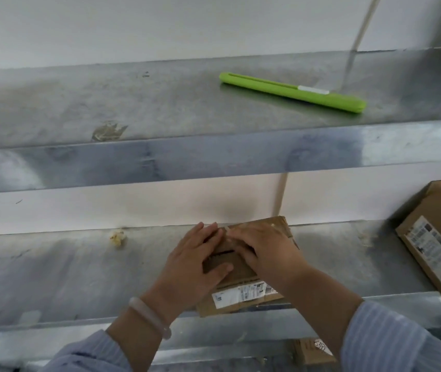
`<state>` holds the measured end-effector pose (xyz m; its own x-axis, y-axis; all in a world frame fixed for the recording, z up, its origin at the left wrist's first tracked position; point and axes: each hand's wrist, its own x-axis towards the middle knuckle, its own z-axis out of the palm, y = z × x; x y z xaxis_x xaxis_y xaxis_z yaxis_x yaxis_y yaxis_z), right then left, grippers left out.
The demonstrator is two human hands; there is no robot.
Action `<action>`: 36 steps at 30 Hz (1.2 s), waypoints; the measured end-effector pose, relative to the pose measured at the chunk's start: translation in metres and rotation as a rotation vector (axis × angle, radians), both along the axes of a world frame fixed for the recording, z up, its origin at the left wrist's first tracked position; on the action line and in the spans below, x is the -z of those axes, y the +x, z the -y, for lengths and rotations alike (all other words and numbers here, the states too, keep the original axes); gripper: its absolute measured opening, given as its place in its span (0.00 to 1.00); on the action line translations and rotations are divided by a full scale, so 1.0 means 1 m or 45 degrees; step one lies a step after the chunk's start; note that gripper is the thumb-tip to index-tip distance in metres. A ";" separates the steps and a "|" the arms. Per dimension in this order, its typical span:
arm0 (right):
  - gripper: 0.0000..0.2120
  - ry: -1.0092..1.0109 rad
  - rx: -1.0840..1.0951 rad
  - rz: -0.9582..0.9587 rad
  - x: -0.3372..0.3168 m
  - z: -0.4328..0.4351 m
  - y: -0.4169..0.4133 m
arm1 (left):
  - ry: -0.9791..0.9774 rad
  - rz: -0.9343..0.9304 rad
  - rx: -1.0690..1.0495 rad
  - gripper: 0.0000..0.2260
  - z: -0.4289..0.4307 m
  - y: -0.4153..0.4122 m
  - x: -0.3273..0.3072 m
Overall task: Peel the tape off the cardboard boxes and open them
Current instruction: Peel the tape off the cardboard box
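Fingers (211, 234) of the left hand (195, 264) lie straight, pressing the cardboard box (240, 271) top. The right hand (267, 251) curls at its seam; whether it pinches tape I cannot tell. Beneath them is a scuffed steel bench (66, 277). Beyond lie a steel shelf (106, 103), a green cutter (291, 92) and a white wall (160, 25). An open box (434, 245) sits right. Both labels are blurred.
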<state>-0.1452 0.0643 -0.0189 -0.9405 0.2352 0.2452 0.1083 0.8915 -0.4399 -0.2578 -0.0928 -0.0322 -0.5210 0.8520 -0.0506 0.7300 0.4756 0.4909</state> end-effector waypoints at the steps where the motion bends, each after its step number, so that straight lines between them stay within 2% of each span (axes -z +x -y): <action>1: 0.12 0.019 0.043 -0.034 0.002 -0.003 0.001 | -0.014 -0.007 -0.015 0.38 0.000 -0.001 0.002; 6: 0.12 0.172 0.140 -0.298 0.012 -0.022 0.015 | -0.064 -0.033 -0.024 0.39 -0.001 -0.004 -0.001; 10: 0.11 0.355 0.186 -0.383 0.010 -0.026 0.021 | -0.047 -0.048 -0.008 0.42 -0.004 -0.003 -0.001; 13: 0.12 0.395 0.242 -0.362 0.019 -0.025 0.026 | -0.040 -0.067 -0.006 0.42 -0.004 -0.002 -0.001; 16: 0.13 0.334 0.296 -0.342 0.022 -0.023 0.031 | -0.046 -0.079 -0.002 0.43 -0.004 -0.003 -0.001; 19: 0.17 0.221 0.288 -0.296 0.021 -0.018 0.029 | -0.052 -0.087 0.009 0.48 -0.005 -0.005 -0.001; 21: 0.17 0.153 0.329 -0.293 0.020 -0.016 0.028 | -0.046 -0.076 0.011 0.46 -0.005 -0.005 0.000; 25: 0.11 0.106 0.387 -0.211 0.018 -0.020 0.027 | -0.037 -0.080 0.011 0.42 -0.005 -0.004 0.000; 27: 0.07 0.090 0.353 -0.248 0.012 -0.024 0.027 | -0.035 -0.080 0.011 0.42 -0.005 -0.005 0.000; 29: 0.07 0.135 0.324 -0.298 0.004 -0.024 0.027 | -0.019 -0.076 0.007 0.42 -0.005 -0.006 0.001; 32: 0.12 0.168 0.332 -0.236 -0.006 -0.022 0.025 | -0.026 -0.064 -0.002 0.41 -0.005 -0.005 0.001; 36: 0.03 0.231 0.167 -0.176 -0.003 -0.020 0.024 | -0.042 -0.074 -0.008 0.41 -0.004 -0.004 0.000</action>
